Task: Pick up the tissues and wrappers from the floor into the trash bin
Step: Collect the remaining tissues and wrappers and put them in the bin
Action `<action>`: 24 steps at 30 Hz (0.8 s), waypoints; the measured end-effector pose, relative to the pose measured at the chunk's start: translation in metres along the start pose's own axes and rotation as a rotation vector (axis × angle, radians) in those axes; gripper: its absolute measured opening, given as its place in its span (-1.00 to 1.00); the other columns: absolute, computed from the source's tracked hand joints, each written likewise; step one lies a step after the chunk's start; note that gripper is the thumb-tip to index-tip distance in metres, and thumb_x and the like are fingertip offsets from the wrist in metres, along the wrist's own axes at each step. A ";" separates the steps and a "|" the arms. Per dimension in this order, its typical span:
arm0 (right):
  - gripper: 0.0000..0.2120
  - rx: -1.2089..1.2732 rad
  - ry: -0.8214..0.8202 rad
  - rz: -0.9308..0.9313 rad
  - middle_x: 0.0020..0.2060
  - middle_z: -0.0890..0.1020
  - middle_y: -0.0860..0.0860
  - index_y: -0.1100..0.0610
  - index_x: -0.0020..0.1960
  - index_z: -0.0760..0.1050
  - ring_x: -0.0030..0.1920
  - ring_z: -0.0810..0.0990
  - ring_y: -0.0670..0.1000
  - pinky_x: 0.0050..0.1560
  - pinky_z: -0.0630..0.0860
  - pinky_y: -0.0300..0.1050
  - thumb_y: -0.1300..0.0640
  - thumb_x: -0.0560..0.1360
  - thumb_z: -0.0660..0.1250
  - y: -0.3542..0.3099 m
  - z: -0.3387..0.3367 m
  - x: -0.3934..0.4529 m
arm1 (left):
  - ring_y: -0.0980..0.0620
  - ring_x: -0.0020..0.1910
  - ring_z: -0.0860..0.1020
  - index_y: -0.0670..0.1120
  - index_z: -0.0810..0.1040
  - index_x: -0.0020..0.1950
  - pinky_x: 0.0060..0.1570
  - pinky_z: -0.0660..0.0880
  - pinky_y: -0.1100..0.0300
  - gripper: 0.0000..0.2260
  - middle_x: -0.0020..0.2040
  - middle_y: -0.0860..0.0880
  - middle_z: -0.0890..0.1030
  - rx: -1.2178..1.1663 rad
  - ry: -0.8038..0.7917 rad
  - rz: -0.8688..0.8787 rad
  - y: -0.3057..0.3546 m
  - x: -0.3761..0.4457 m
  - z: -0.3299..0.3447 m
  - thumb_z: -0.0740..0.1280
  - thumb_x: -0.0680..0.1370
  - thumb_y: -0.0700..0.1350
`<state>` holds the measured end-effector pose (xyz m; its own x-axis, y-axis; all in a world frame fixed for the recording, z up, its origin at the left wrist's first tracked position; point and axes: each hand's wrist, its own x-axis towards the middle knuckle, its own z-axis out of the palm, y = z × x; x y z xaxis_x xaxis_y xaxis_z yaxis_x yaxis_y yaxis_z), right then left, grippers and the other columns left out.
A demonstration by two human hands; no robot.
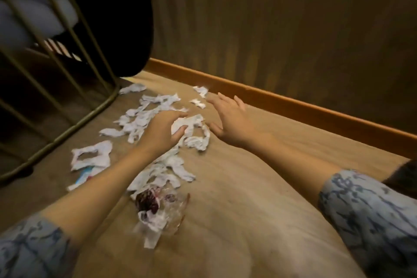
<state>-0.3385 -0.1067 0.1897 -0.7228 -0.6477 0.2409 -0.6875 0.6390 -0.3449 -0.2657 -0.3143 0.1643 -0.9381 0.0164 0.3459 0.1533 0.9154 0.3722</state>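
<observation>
Left hand (164, 130): hovers low over the middle of the litter, fingers curled with the thumb apart from them, closing around a crumpled white tissue (190, 125) that lies just right of its fingertips; the clasp does not look complete.
Right hand (228, 119): flat and spread, fingers apart, holding nothing, just right of the same tissue with the palm turned towards it.
Key relation: the crumpled tissue sits between the two hands, nearer the left hand's fingers; by my reading the left hand takes it and the right hand can sweep it leftwards.
Tissue scatter (140, 119): torn white pieces strewn on the tan floor (259, 198) in a band running from far left, by the gold wire frame (67, 124), towards the near centre.
Far scraps (200, 91): small bits beyond the right hand's fingertips, close to the wooden skirting board (293, 106).
Wrappers: a clear plastic wrapper with dark red print (158, 207) lies nearest the person, under the left forearm's line; a blue and pink wrapper (84, 175) lies at the left, part under a torn tissue.
Trash bin: not clearly seen; the dark rounded shape (126, 18) at far left may be it, I cannot tell.
Writing: none readable on any wrapper.
</observation>
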 end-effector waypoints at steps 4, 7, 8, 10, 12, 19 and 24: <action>-0.52 0.070 -0.128 -0.137 0.33 0.50 0.03 0.03 0.43 0.27 0.42 0.34 0.08 0.49 0.02 0.22 0.01 0.55 0.27 -0.039 0.050 0.018 | -0.01 0.19 0.51 -0.06 0.55 0.23 0.21 0.39 0.18 -0.65 0.18 -0.05 0.57 -0.054 0.022 -0.205 -0.044 -0.066 -0.003 0.39 0.47 -0.28; -0.51 0.095 -0.283 -0.158 0.26 0.54 0.04 0.04 0.44 0.23 0.39 0.35 0.11 0.47 0.03 0.25 -0.02 0.56 0.25 -0.062 0.087 0.020 | -0.02 0.21 0.48 -0.08 0.56 0.22 0.23 0.32 0.23 -0.68 0.20 -0.07 0.53 -0.079 0.002 -0.330 -0.068 -0.117 -0.002 0.36 0.49 -0.30; -0.48 0.106 -0.329 -0.148 0.30 0.51 0.03 0.02 0.45 0.21 0.40 0.34 0.12 0.46 0.03 0.27 -0.08 0.56 0.26 -0.067 0.098 0.016 | -0.02 0.21 0.47 -0.10 0.57 0.22 0.23 0.31 0.25 -0.69 0.20 -0.09 0.53 -0.085 0.001 -0.372 -0.073 -0.131 0.001 0.33 0.50 -0.32; -0.30 0.138 -0.411 -0.137 0.43 0.38 0.01 -0.04 0.48 0.15 0.45 0.27 0.12 0.44 0.03 0.33 -0.32 0.48 0.25 -0.082 0.123 0.006 | -0.04 0.22 0.47 -0.13 0.58 0.20 0.24 0.27 0.28 -0.67 0.21 -0.11 0.52 -0.092 0.023 -0.497 -0.087 -0.163 0.009 0.28 0.49 -0.38; -0.06 0.160 -0.501 -0.128 0.53 0.20 0.03 -0.12 0.52 0.05 0.51 0.12 0.14 0.43 -0.04 0.42 -0.56 0.29 0.17 -0.098 0.150 -0.012 | -0.10 0.23 0.47 -0.12 0.59 0.18 0.26 0.29 0.26 -0.63 0.22 -0.13 0.52 -0.089 0.038 -0.602 -0.100 -0.190 0.022 0.25 0.47 -0.42; 0.21 0.042 -0.645 -0.065 0.42 -0.56 0.09 -0.31 0.45 -0.43 0.36 -0.60 0.30 0.21 -0.40 0.57 -0.71 0.04 0.13 -0.129 0.234 -0.096 | -0.16 0.47 0.17 -0.02 0.59 0.16 0.43 0.12 -0.22 -0.70 0.42 -0.17 0.37 0.130 0.063 -0.738 -0.128 -0.259 0.046 0.28 0.45 -0.06; 0.02 -0.058 -0.608 -0.119 0.48 -0.43 0.16 -0.29 0.52 -0.18 0.39 -0.55 0.34 0.28 -0.37 0.56 -0.68 0.20 0.03 -0.137 0.261 -0.113 | -0.11 0.55 -0.05 -0.07 0.38 0.41 0.48 -0.10 -0.05 -0.28 0.55 -0.14 0.13 0.101 0.050 -0.912 -0.145 -0.276 0.056 0.16 0.40 0.34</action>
<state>-0.1446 -0.2296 -0.0267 -0.4836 -0.8256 -0.2908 -0.7763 0.5580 -0.2931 -0.0461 -0.4289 -0.0334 -0.6675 -0.7446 -0.0075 -0.6698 0.5960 0.4429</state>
